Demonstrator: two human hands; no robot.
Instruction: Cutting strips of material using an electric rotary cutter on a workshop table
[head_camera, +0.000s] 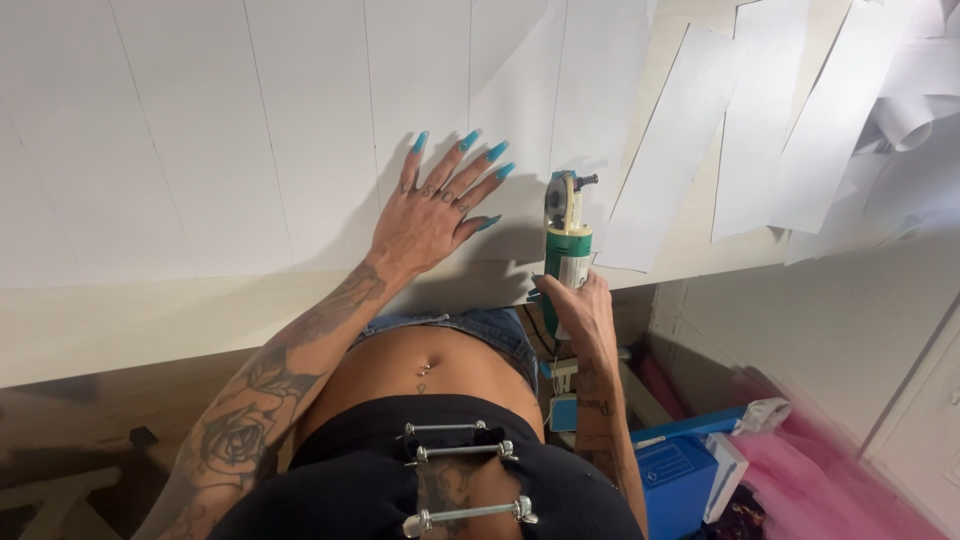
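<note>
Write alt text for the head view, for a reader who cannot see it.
The left hand presses flat on a large white sheet marked with thin parallel lines, while the right hand grips a green handheld rotary cutter at the sheet's edge. Cut white strips lie to the right on the pale wooden table.

The left hand (428, 215) lies flat, fingers (470, 160) spread, on a large white sheet (250, 130) ruled with lines on the bench (110, 325). The right hand (580, 310) grips a green electric rotary cutter (566, 240) at the sheet's edge. Cut white strips (680, 140) lie nearby.
</note>
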